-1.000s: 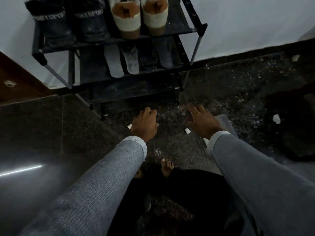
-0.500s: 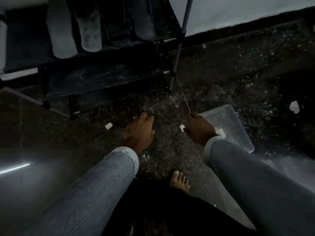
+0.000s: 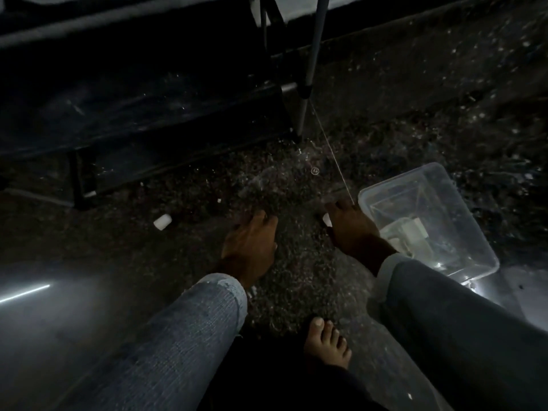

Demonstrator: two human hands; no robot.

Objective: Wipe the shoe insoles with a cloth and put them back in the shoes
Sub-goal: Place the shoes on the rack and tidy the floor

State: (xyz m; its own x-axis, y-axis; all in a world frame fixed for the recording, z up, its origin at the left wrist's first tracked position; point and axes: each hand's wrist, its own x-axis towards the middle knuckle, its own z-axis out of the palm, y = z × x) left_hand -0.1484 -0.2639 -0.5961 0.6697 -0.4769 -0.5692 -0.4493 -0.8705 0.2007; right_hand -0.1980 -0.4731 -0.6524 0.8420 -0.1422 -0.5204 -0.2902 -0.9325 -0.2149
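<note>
A: Both hands are seen low over the speckled floor [image 3: 296, 277], sleeves pushed forward from the bottom of the view. The left hand [image 3: 250, 244] is laid flat, fingers loosely spread, nothing held in it.

B: And the right hand [image 3: 353, 229]?

A: It is set down just beside the clear plastic tub [image 3: 462, 215], at the tub's near-left corner. A small white piece [image 3: 327, 219] is seen against its thumb side. Whether that piece is pinched or merely touched cannot be told; the light is poor there.

B: What is carried in the tub?

A: Something pale and folded [image 3: 407, 231] is seen through the tub's wall, close to the wrist. It may be a cloth, but that is not clear.

B: The insoles, the shoes?

A: Neither is shown. Only the lower shelves of the dark shoe rack [image 3: 142, 108] are caught along the top-left, with its grey leg [image 3: 311, 63] planted on the floor above the hands. A thin pale thread [image 3: 332, 152] is stretched from that leg down to the right hand's fingers.

B: Anything else on the floor?

A: A second white piece [image 3: 162, 222] is lying left of the left hand, well apart from it, before the rack's front edge. A bare foot [image 3: 326, 342] is planted between the two sleeves, at the bottom.
</note>
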